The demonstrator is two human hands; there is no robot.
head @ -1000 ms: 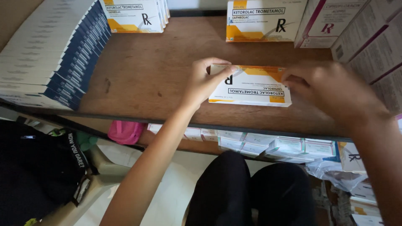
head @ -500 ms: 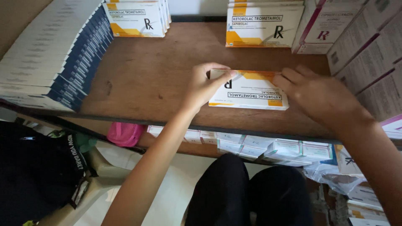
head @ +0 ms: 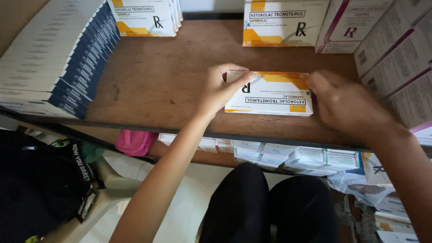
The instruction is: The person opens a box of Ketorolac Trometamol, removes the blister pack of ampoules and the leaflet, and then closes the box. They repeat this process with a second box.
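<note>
Two hands hold one flat white and orange box (head: 269, 94) that lies on the brown wooden shelf (head: 157, 81). The left hand (head: 220, 90) pinches the box's left end, with its fingers curled over the top corner. The right hand (head: 346, 105) rests at the box's right end, fingers bent against it; how tight that grip is cannot be told. The box sits near the front edge of the shelf, apart from the two standing boxes of the same kind at the back (head: 285, 22) (head: 144, 18). A long row of white and dark blue boxes (head: 54, 67) leans on the left. It looks like the box is being set straight on the shelf. A next move would call for both hands to keep it level and slide it gently, without bumping the pink-striped boxes (head: 400, 58) on the right.
</note>
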